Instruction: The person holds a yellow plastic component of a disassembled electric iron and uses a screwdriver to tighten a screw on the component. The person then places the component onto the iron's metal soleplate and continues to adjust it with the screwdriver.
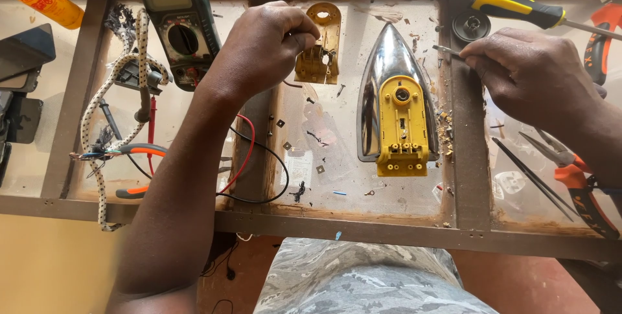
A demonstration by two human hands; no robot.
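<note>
1. The left hand (262, 45) is curled over the upper middle of the desk (350, 226), its grip pinched shut on the edge of a tan plastic bracket piece (321, 45) that lies just to its right, under the fingertips.
2. The right hand (528, 74) rests at the right side, its grip closed around a thin metal tool (447, 50) whose tip juts out to the left of the fingers.
3. Between the 2 hands lies a stripped iron body (389, 74), a chrome pointed shell with its nose aimed away from the person; a yellow plastic block (402, 126) sits on its rear half. The tool tip ends just beside the shell's upper right edge; whether it touches cannot be told.
4. Left of the left grip a green multimeter (178, 26) lies on the desk, and farther left a braided white cord (103, 107) loops downward.
5. Red and black leads (249, 158) curve below the left forearm.
6. Above the right grip lies a yellow and black screwdriver (515, 6), with a small round black knob (471, 26) just left of it.
7. Below the right wrist lie orange-handled pliers (580, 188) and a dark thin rod (534, 178).
8. Small screws and crumbs of debris (446, 129) are scattered beside the iron's right edge.
</note>
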